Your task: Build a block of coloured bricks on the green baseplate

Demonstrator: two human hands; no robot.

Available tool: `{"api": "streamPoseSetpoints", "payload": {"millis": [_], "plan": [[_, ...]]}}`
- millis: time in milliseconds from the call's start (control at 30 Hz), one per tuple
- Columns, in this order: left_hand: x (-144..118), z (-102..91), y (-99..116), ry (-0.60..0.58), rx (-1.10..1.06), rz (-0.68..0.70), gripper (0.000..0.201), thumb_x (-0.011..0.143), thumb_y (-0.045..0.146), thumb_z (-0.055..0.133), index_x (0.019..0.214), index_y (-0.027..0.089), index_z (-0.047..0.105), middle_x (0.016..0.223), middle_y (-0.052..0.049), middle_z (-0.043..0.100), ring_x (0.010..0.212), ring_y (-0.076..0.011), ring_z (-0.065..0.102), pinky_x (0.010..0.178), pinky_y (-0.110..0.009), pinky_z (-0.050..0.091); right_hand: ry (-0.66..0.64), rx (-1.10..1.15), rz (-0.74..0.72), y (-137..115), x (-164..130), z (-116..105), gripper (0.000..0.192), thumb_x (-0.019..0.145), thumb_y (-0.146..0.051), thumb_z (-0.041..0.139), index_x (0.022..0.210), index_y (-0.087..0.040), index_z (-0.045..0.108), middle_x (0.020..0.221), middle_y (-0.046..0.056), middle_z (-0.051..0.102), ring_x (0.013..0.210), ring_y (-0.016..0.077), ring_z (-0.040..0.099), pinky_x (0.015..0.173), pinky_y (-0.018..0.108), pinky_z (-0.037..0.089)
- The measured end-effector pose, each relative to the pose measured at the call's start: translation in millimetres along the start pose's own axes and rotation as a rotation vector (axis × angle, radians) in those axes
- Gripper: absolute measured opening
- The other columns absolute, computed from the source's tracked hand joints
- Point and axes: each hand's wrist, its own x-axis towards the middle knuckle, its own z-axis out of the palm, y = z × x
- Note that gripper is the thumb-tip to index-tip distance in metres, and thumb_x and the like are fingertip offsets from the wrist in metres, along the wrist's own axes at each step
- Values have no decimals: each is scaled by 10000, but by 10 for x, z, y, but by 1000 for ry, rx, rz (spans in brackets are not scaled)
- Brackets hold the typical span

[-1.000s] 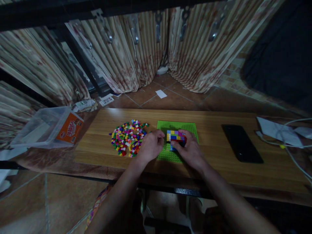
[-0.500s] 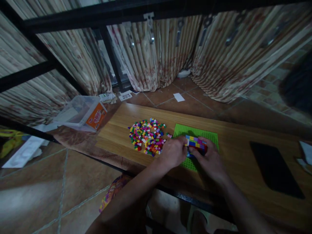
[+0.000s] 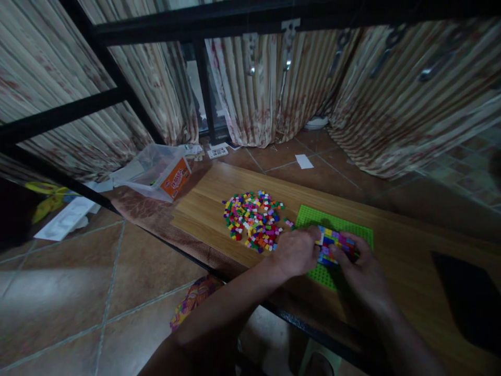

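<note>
My view swung left, table [image 3: 207, 194] slants now; green baseplate [image 3: 313, 213] on it; left hand [image 3: 297, 251] curled, was apart, now against brick block [image 3: 331, 239], can't tell its grip; right hand [image 3: 365, 267] grasping block over baseplate, long axis roughly left-right

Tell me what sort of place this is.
Probably a room in a home: patterned curtains hang to a tiled floor, and a heap of colourful toy building bricks lies on a wooden tabletop.
</note>
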Motion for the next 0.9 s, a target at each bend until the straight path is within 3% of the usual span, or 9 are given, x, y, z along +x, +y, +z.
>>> {"api": "streamPoseSetpoints", "payload": {"millis": [600,767,900], "plan": [[34,-61,-86,-6,32,23,219,845,271,496,1001,198,630,870,-71,721,855,-238,690,764,-331,550,14,-33,-108,92,-5,47,494,877,-536,433,1225,-206,551,1197,126,597,1112,288,559,977,471,428],[41,-409,-521,12,28,-20,218,798,148,496,860,188,701,871,-55,728,839,-190,674,769,-279,518,3,-57,-123,102,-1,34,490,890,-538,417,1231,-214,551,1207,119,598,1114,279,562,976,468,429],[-86,-793,-964,-34,81,-260,219,731,111,527,813,168,722,815,-50,730,770,-169,655,689,-240,491,2,-72,-157,103,10,35,492,896,-537,406,1226,-202,552,1210,124,603,1111,279,558,989,472,418]]}}
